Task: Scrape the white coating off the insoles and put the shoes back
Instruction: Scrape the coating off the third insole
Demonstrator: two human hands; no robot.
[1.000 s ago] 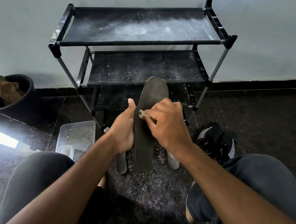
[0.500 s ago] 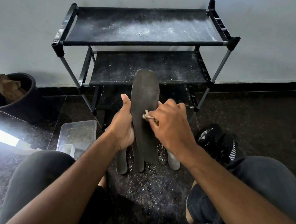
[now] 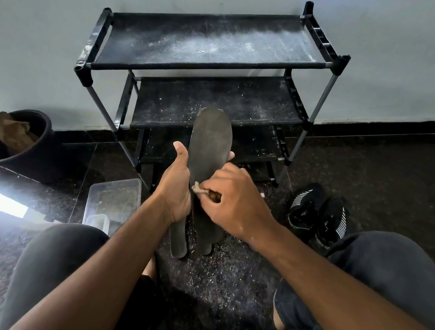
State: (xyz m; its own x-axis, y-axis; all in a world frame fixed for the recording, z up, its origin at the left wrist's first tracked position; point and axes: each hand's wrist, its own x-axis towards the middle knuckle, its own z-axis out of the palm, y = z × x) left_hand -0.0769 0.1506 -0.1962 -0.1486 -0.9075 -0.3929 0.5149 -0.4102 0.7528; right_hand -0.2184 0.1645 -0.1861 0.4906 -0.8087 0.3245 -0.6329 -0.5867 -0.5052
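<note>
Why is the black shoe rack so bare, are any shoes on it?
Empty. The shoe rack shelves show only white dust; the black shoes sit on the floor beside it.

Dark insole (image 3: 210, 148) upright; black shoes (image 3: 315, 215) on floor

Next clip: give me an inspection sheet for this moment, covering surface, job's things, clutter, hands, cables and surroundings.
Surface: dark speckled floor, pale scrapings scattered under the hands.
Job's things: held insole upright, dark grey; more insoles below it on the floor; scraper against the held insole's left edge; black shoes on the floor at right.
Clutter: clear plastic tub; black bucket holding brown paper.
Hands: left hand grips the held insole; right hand holds the scraper.
Cables: nothing seen.
Surroundings: black shoe rack, shelves dusted white, no shoes on them; pale wall behind.
</note>
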